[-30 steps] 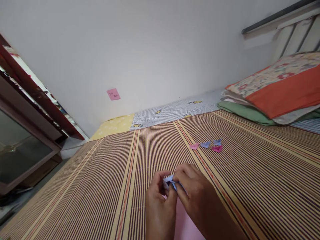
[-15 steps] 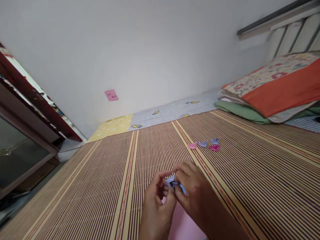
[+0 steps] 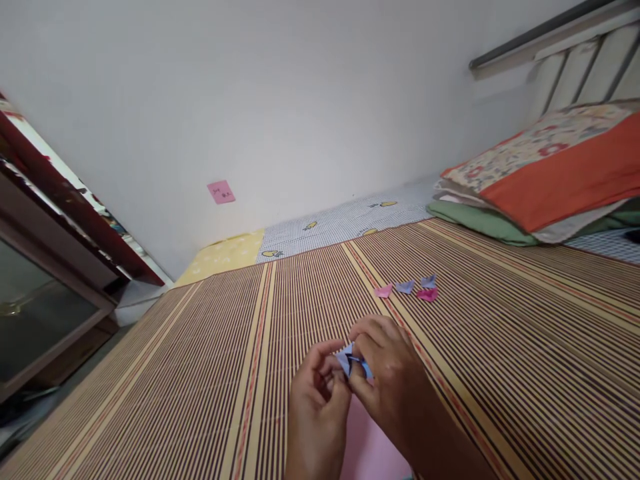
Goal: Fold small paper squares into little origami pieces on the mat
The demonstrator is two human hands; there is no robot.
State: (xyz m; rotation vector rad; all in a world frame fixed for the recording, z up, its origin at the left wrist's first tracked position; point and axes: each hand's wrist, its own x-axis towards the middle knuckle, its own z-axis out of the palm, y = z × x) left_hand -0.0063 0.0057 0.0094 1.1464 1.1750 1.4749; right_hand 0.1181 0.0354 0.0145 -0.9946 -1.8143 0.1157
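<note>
Tipped more corner-up than earlier, the blue origami paper [image 3: 344, 360] sits above the pink sheet [image 3: 373, 450], right hand [image 3: 389, 367] grip clamped on it, left hand [image 3: 317, 400] grip unclear; likely light, easily creased, best pinched along folds

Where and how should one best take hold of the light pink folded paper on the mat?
Probably pinch the light pink folded paper by its left end, coming from the left: a blue folded paper lies close on its right.

The head camera looks forward and down across a mat [image 3: 190, 373]. It faces the wall [image 3: 320, 113]; left hand [image 3: 319, 403] and right hand [image 3: 387, 367] are near.
</note>
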